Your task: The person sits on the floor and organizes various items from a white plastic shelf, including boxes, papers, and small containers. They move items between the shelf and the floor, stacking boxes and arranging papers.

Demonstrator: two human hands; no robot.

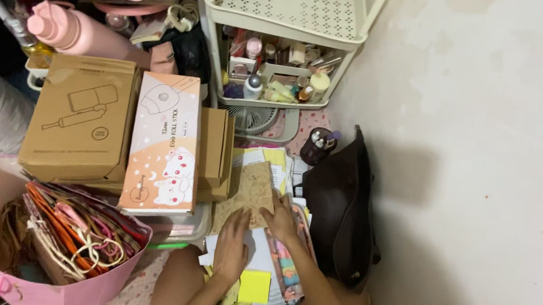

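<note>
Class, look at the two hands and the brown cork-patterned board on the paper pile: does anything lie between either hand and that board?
Nothing visible does. The left hand lies flat at the cork-patterned board's lower edge, and the right hand touches its lower right corner. The cardboard boxes stand to the left and the dark brown bag to the right, both clear of it.

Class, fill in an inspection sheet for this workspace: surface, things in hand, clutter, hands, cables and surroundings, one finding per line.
Surface: floor with a patterned mat, mostly covered.
Things in hand: cork-brown board lying on a pile of papers; yellow sticky notes beside it.
Clutter: cardboard boxes, orange and white box, pink bag full of paper bags, dark brown bag against the wall.
Hands: left hand flat on the papers; right hand touching the board's lower edge.
Cables: nothing seen.
Surroundings: cream shelf trolley holding small bottles; pink bottle; plain wall at right.
</note>
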